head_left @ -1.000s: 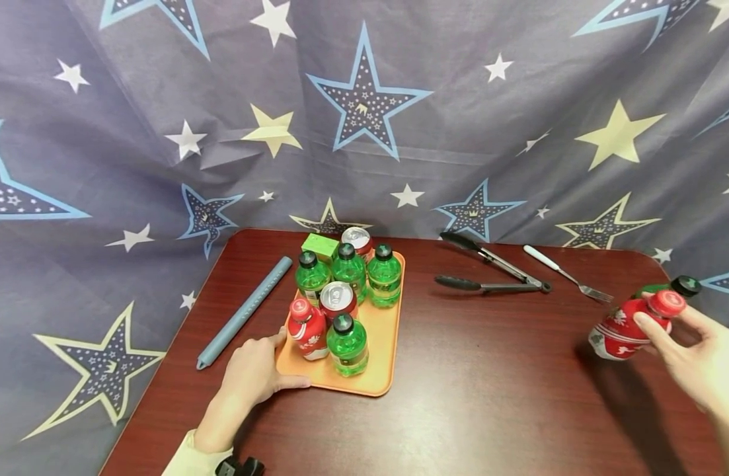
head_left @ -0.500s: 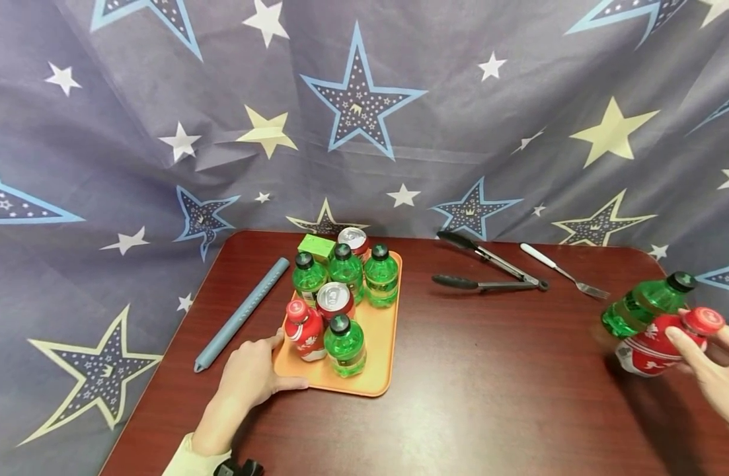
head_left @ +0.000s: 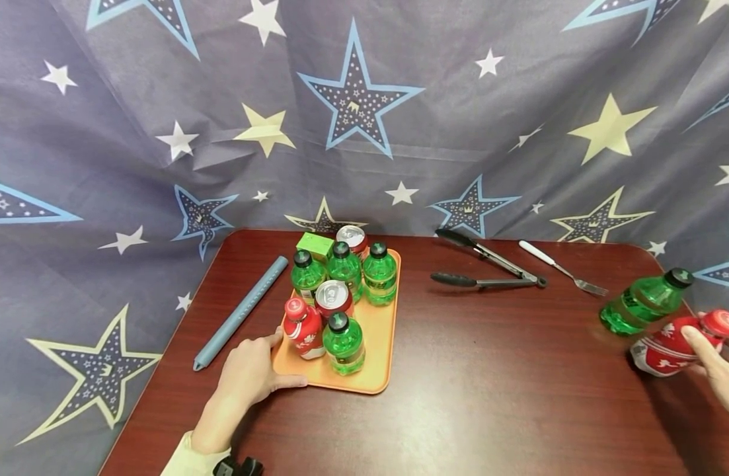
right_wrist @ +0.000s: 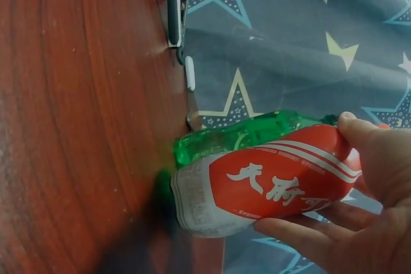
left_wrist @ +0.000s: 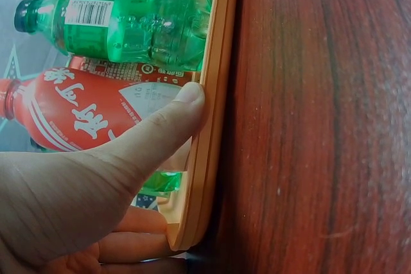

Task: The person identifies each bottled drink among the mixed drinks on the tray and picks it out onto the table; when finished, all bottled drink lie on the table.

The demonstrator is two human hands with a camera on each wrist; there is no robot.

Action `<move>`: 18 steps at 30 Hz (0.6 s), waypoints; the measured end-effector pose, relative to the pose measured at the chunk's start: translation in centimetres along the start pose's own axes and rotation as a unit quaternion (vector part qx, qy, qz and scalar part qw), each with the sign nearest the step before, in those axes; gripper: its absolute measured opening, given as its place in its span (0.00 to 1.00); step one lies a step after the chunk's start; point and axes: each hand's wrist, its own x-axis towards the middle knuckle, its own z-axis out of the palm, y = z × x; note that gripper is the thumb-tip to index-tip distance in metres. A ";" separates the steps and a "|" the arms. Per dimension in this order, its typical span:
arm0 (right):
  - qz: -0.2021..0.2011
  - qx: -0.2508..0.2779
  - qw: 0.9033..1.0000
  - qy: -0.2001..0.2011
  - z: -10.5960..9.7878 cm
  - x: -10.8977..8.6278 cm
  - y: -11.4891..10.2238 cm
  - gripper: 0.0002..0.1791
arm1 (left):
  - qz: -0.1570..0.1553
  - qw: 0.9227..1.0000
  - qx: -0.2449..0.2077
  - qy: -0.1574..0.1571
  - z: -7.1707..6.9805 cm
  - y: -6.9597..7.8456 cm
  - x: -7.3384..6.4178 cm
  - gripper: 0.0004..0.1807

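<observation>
My right hand (head_left: 724,377) grips a red-and-white plastic bottle (head_left: 664,347) with a red cap by its upper part, at the table's right side. The bottle leans, its base low over the table. Close behind it stands a green bottle (head_left: 638,305) with a black cap, partly overlapped in the right wrist view. At left, my left hand (head_left: 248,373) holds the near-left corner of an orange tray (head_left: 381,350), thumb (left_wrist: 186,97) on the rim. The tray bears several green bottles (head_left: 343,344), a red bottle (head_left: 305,330), two soda cans (head_left: 334,297) and a light green box (head_left: 315,246).
Black-tipped tongs (head_left: 495,281) lie spread behind the middle of the dark wood table (head_left: 489,370). A white-handled fork (head_left: 563,268) lies to their right. Left of the tray lies a grey-blue stick (head_left: 242,314). A star-patterned cloth (head_left: 364,192) hangs behind.
My right hand has moved right and slightly nearer with the red bottle, which uncovers the green bottle behind it. My left hand stays on the tray corner.
</observation>
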 end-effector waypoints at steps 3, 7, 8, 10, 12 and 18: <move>0.003 -0.002 1.000 -0.001 -1.3 1.0 1.9 0.19 | 0.000 1.000 0.000 0.000 0.1 -0.1 0.1 0.62; 0.004 -0.023 1.000 0.004 -1.1 0.9 1.6 0.21 | 0.000 1.000 -0.002 0.000 0.2 -0.1 0.0 0.62; 0.007 -0.023 1.000 0.004 -0.8 0.8 1.3 0.21 | -0.001 1.000 -0.002 0.000 0.3 -0.1 0.0 0.62; 0.009 -0.022 1.000 0.003 -0.4 0.6 0.7 0.22 | -0.001 1.000 -0.002 0.000 0.3 -0.1 0.0 0.62; 0.012 -0.021 1.000 0.003 -0.2 0.5 0.5 0.21 | -0.003 1.000 -0.001 0.000 0.3 -0.1 0.0 0.62; 0.027 -0.007 1.000 0.009 -1.2 1.4 2.3 0.19 | -0.004 1.000 -0.004 0.000 0.1 0.0 -0.1 0.62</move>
